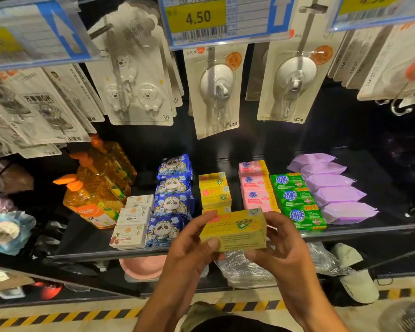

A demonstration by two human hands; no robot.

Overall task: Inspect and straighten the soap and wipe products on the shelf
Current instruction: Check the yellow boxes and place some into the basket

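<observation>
I have the yellow soap box [235, 230] between both hands, lifted just in front of the shelf [106, 256] edge: my left hand [192, 248] grips its left end, thumb pressed on the near face and fingers over the top, and my right hand [283, 245] curls round the right end with the thumb underneath. Straight behind it runs the row of matching yellow boxes [215, 192], whose front end the held box hides. Blue panda wipe packs [173, 202] lie to the left of that row, then small white soap boxes [134, 219] and orange pump bottles [98, 192]; to the right stand pink boxes [256, 188], green boxes [297, 204] and purple packs [333, 188]. Carded hooks [216, 92] hang above. The held box is tilted slightly, its top showing a green shield with a white cross and its near side fine print.
</observation>
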